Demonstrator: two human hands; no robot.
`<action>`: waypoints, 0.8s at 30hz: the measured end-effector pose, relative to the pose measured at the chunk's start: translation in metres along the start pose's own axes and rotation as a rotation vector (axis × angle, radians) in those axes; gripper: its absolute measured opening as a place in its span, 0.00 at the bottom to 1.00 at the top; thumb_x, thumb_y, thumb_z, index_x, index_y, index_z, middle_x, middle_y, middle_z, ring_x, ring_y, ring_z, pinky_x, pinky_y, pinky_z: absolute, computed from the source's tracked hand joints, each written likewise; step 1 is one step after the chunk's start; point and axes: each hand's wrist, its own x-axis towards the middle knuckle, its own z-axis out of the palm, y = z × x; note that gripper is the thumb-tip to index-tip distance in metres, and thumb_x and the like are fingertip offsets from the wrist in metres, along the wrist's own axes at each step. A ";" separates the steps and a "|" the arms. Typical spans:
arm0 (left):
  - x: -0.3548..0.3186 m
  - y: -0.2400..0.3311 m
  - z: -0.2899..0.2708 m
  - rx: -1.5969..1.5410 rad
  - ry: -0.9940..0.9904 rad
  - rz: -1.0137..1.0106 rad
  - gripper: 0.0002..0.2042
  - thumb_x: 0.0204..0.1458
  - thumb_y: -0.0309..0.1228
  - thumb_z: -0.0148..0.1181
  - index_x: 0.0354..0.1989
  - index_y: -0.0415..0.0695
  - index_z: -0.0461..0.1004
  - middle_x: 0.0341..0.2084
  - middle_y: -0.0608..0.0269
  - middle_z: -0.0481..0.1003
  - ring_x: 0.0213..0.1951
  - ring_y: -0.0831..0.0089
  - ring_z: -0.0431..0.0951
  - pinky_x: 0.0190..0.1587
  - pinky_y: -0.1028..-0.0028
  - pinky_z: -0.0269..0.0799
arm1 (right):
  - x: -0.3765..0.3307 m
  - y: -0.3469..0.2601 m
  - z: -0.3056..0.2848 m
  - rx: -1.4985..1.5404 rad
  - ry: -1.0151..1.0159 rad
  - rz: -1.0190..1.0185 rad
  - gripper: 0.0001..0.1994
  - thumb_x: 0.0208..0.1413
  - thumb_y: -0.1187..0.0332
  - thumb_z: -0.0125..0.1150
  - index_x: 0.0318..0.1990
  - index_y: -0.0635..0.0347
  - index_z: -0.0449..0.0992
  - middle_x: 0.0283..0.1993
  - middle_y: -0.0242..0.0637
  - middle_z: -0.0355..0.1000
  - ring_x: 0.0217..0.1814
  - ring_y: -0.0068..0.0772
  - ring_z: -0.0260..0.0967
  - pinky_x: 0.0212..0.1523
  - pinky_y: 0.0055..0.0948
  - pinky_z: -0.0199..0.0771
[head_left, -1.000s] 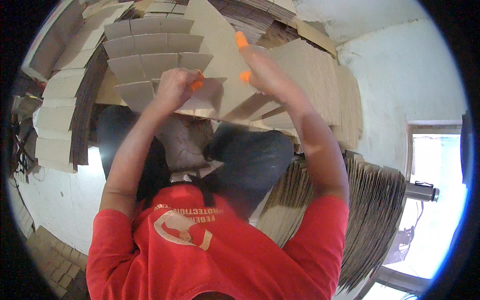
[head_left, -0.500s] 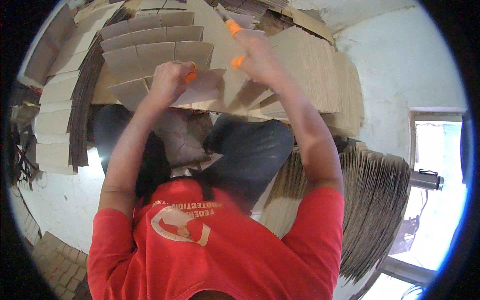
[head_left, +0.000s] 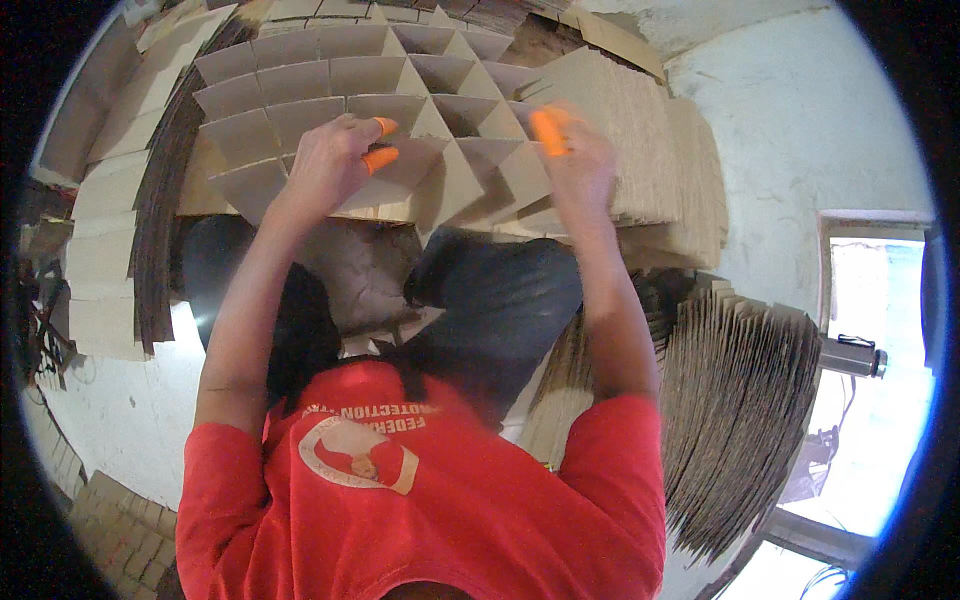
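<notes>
grid (head_left: 405,108) at twelve o'clock. left hand (head_left: 330,162) at eleven: grip spread. right hand (head_left: 584,160) at one: blurred, grip cannot be told. judged risk: skewed tug could buckle grid.

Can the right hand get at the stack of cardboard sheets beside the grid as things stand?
Probably yes: the right hand is right by the stack of cardboard sheets, and the left hand, over at the cardboard grid, leaves the way free.
</notes>
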 end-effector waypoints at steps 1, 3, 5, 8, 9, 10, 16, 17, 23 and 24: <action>0.001 0.006 -0.001 0.010 0.009 0.023 0.15 0.46 0.31 0.64 0.44 0.46 0.76 0.28 0.56 0.78 0.34 0.56 0.77 0.34 0.60 0.73 | -0.008 0.023 -0.010 -0.065 0.082 0.089 0.16 0.55 0.68 0.61 0.51 0.60 0.74 0.46 0.48 0.75 0.49 0.48 0.72 0.48 0.40 0.72; 0.000 0.007 0.004 0.068 -0.024 0.081 0.17 0.47 0.34 0.65 0.47 0.48 0.75 0.36 0.57 0.78 0.38 0.55 0.77 0.38 0.60 0.75 | -0.025 0.090 -0.015 -0.507 0.373 -0.047 0.22 0.51 0.56 0.65 0.51 0.58 0.74 0.41 0.42 0.75 0.45 0.49 0.72 0.44 0.46 0.71; 0.001 0.011 0.004 0.141 -0.067 0.129 0.22 0.47 0.36 0.65 0.53 0.48 0.72 0.44 0.57 0.76 0.43 0.55 0.76 0.43 0.59 0.74 | -0.043 0.110 -0.020 -0.595 0.118 0.131 0.21 0.48 0.61 0.68 0.46 0.64 0.75 0.40 0.47 0.73 0.43 0.51 0.70 0.42 0.46 0.70; 0.013 0.036 0.008 0.239 -0.162 0.201 0.33 0.45 0.35 0.66 0.62 0.49 0.63 0.57 0.58 0.68 0.53 0.56 0.70 0.51 0.57 0.69 | -0.060 0.126 -0.015 -0.690 -0.114 0.155 0.27 0.44 0.56 0.70 0.47 0.66 0.73 0.41 0.49 0.71 0.44 0.52 0.67 0.44 0.46 0.68; 0.018 0.044 0.015 0.261 -0.202 0.216 0.36 0.44 0.35 0.66 0.65 0.50 0.59 0.60 0.59 0.64 0.56 0.55 0.68 0.54 0.56 0.67 | -0.062 0.130 -0.012 -0.715 -0.165 0.118 0.30 0.43 0.53 0.70 0.49 0.66 0.72 0.42 0.48 0.70 0.46 0.52 0.66 0.45 0.46 0.67; 0.020 0.049 0.023 0.282 -0.243 0.235 0.39 0.44 0.35 0.66 0.67 0.50 0.56 0.63 0.59 0.61 0.59 0.55 0.66 0.56 0.55 0.65 | -0.066 0.135 -0.010 -0.696 -0.125 0.114 0.29 0.43 0.55 0.70 0.49 0.65 0.72 0.42 0.48 0.69 0.46 0.52 0.66 0.45 0.46 0.67; 0.021 0.053 0.021 0.275 -0.261 0.219 0.36 0.45 0.34 0.66 0.65 0.48 0.58 0.67 0.60 0.55 0.60 0.54 0.65 0.57 0.53 0.62 | -0.062 0.144 -0.010 -0.482 0.038 0.353 0.21 0.47 0.68 0.67 0.49 0.65 0.71 0.45 0.50 0.71 0.49 0.54 0.68 0.47 0.46 0.68; 0.022 0.053 0.014 0.198 -0.242 0.209 0.38 0.44 0.34 0.66 0.66 0.48 0.57 0.67 0.58 0.55 0.59 0.52 0.65 0.57 0.52 0.62 | -0.059 0.147 -0.014 -0.385 0.100 0.467 0.20 0.48 0.69 0.65 0.49 0.66 0.70 0.46 0.51 0.71 0.49 0.55 0.68 0.48 0.46 0.68; -0.023 0.001 -0.033 0.232 0.041 0.027 0.24 0.45 0.34 0.67 0.53 0.45 0.72 0.48 0.56 0.76 0.48 0.52 0.74 0.49 0.59 0.69 | -0.034 0.094 -0.060 -0.038 0.470 0.432 0.27 0.50 0.78 0.56 0.61 0.63 0.65 0.53 0.51 0.71 0.50 0.50 0.72 0.44 0.44 0.73; -0.027 -0.005 -0.036 0.241 0.036 -0.010 0.22 0.45 0.34 0.66 0.51 0.45 0.73 0.44 0.56 0.77 0.46 0.54 0.74 0.48 0.60 0.69 | -0.029 0.082 -0.070 0.127 0.493 0.368 0.29 0.49 0.79 0.56 0.63 0.62 0.63 0.55 0.50 0.71 0.48 0.46 0.73 0.41 0.40 0.75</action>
